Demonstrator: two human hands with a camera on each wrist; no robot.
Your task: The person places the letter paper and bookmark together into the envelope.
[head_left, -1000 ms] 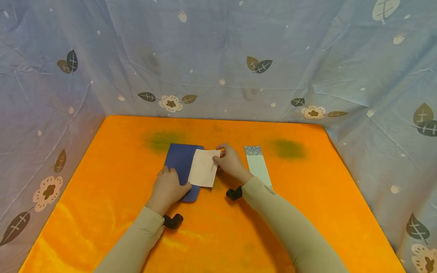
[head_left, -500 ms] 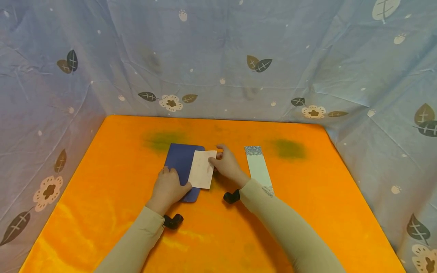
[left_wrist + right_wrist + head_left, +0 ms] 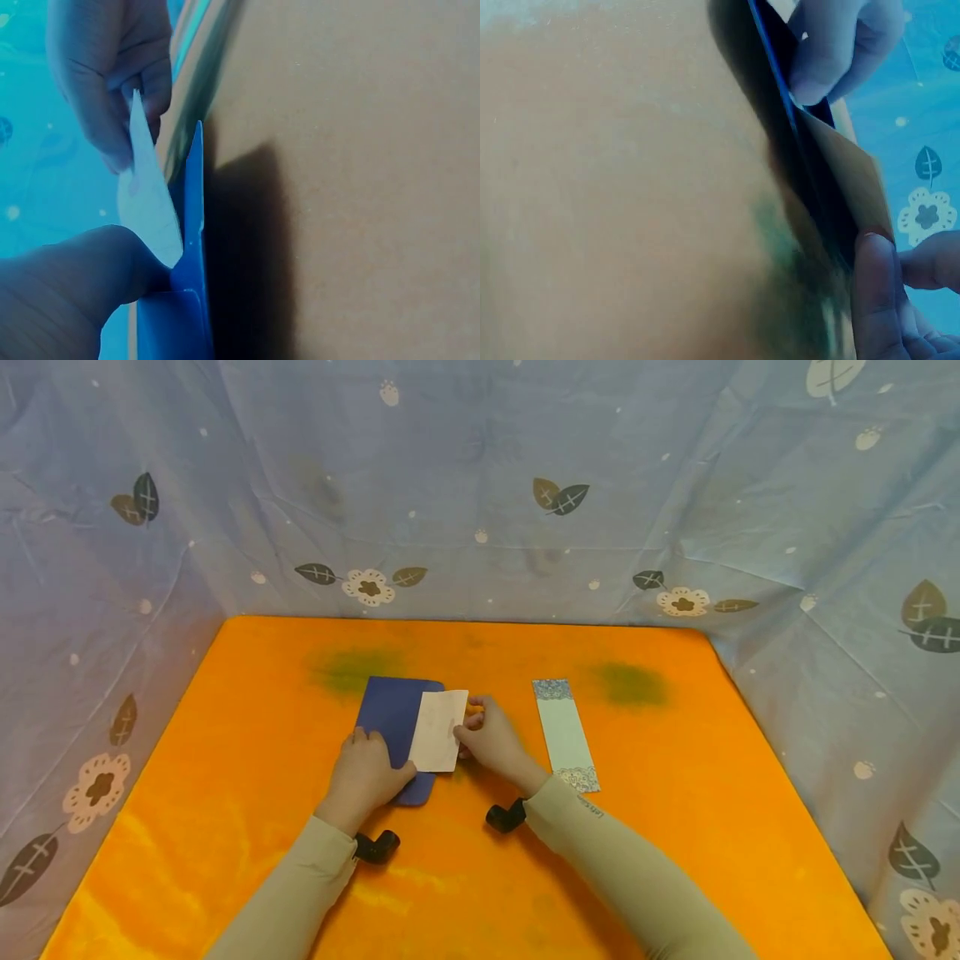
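Observation:
A blue envelope (image 3: 392,706) is held by my left hand (image 3: 365,777), with the fingers across its near left part and the thumb at its opening. In the left wrist view that thumb (image 3: 90,274) presses where the white card (image 3: 154,214) meets the blue paper. The card (image 3: 438,731) runs into the envelope from the right; its left part is hidden inside. My right hand (image 3: 495,739) pinches the card's right edge between thumb and fingers. The envelope's flap (image 3: 196,180) extends beyond the card, tilted over its own shadow in the left wrist view.
A pale green paper strip (image 3: 564,731) with lace-patterned ends lies right of my right hand. An orange cloth (image 3: 660,827) covers the table. Blue patterned curtains (image 3: 480,485) enclose its back and sides. A black camera mount (image 3: 506,817) sits on my right wrist.
My right hand has moved left with the card, and a narrower part of the card shows outside the envelope. My left hand holds its place on the envelope. The head view has shifted slightly.

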